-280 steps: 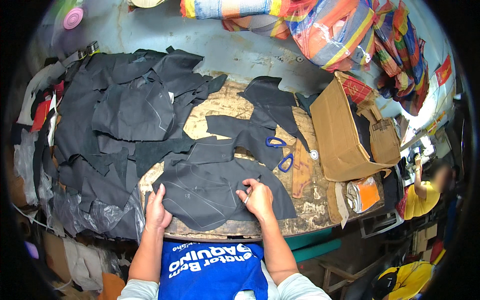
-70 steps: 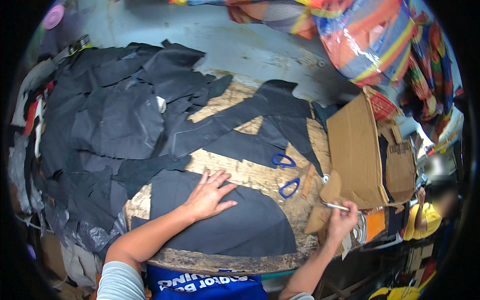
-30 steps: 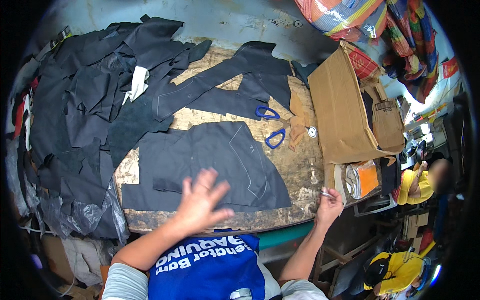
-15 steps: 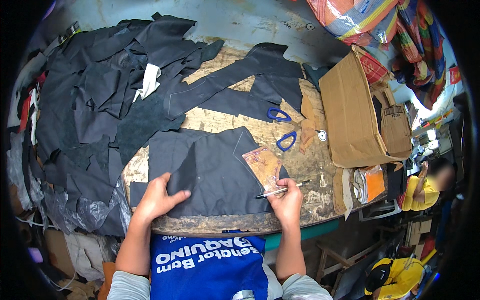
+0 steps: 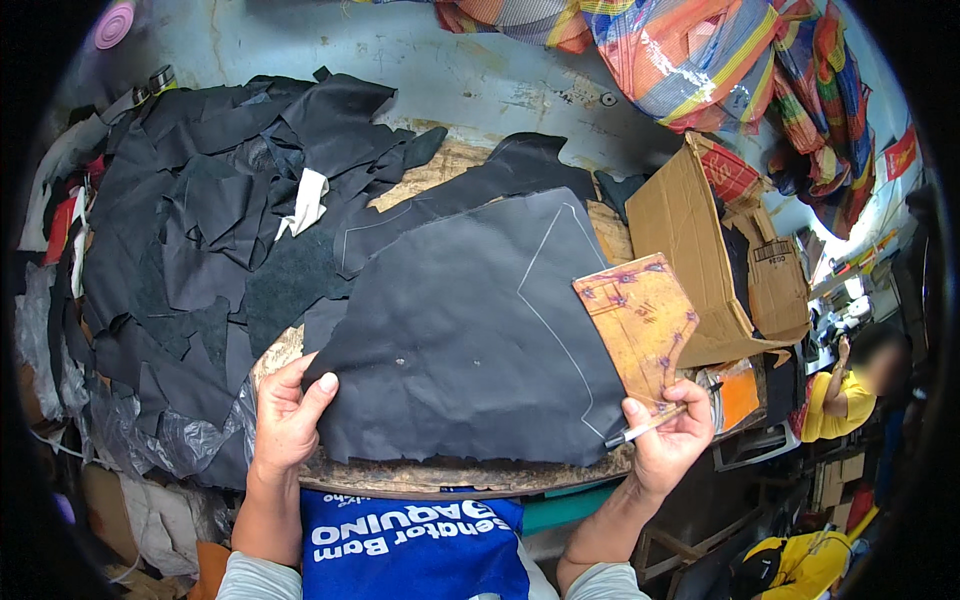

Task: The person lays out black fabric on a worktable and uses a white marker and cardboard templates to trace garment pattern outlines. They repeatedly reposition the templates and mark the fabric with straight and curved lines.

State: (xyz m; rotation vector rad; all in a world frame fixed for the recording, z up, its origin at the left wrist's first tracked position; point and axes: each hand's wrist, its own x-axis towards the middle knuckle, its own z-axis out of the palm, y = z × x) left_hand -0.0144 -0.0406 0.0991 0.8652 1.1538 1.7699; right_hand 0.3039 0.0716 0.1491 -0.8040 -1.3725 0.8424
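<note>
A large sheet of black leather is held up before me, bearing a white drawn outline on its right part. My left hand is closed on its lower left edge, thumb on top. In my right hand are a pen, its dark end pointing left, and an orange-tan pattern template with purple marks. The template stands out past the sheet's right edge. My right thumb lies beside the leather's lower right corner; whether it also grips the leather I cannot tell.
Black leather pieces heap up on the left of the worn wooden table, with a white scrap on top. At right stands an open cardboard box. Colourful striped sacks hang above it. A person in yellow sits beyond.
The leather sheet has been lifted and spread out, and now covers the blue-handled scissors. My right hand has moved right, carrying the pen and template off the sheet. The whole view has shifted slightly.
</note>
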